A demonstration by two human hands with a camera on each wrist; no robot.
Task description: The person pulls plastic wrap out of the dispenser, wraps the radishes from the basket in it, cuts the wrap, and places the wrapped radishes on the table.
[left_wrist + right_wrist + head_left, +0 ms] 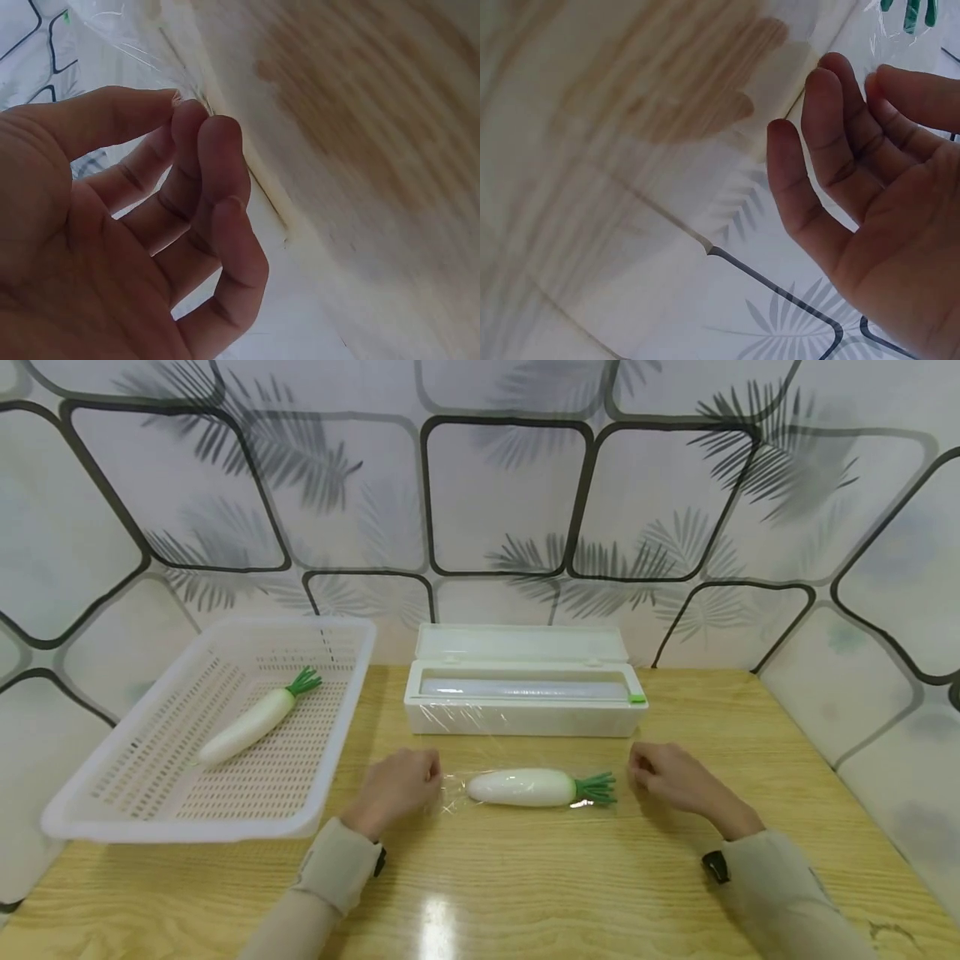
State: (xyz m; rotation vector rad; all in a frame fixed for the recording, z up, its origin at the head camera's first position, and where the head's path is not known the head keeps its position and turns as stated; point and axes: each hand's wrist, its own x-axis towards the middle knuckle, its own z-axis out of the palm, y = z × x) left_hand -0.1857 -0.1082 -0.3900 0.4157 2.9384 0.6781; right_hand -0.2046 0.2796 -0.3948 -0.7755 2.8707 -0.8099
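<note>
A white radish (522, 787) with green stalks (596, 788) lies crosswise on the table, under a sheet of clear cling film (452, 793) that stretches back to a white dispenser box (525, 720). Left of the radish's tip, my left hand (401, 783) pinches the film's edge; the left wrist view shows thumb and index finger meeting on the film (124, 41), the other fingers bent beside them. Past the stalks, my right hand (671, 777) pinches the film at the other side, its thumb and index finger together beside the wrinkled film (900, 46) in the right wrist view.
The box's lid (521, 643) stands raised, showing the film roll (525, 688) inside and a green slider (637, 698) at its right end. A white slotted basket (318, 777) at the left holds another white radish (251, 725). A patterned wall covering (502, 502) closes off the back.
</note>
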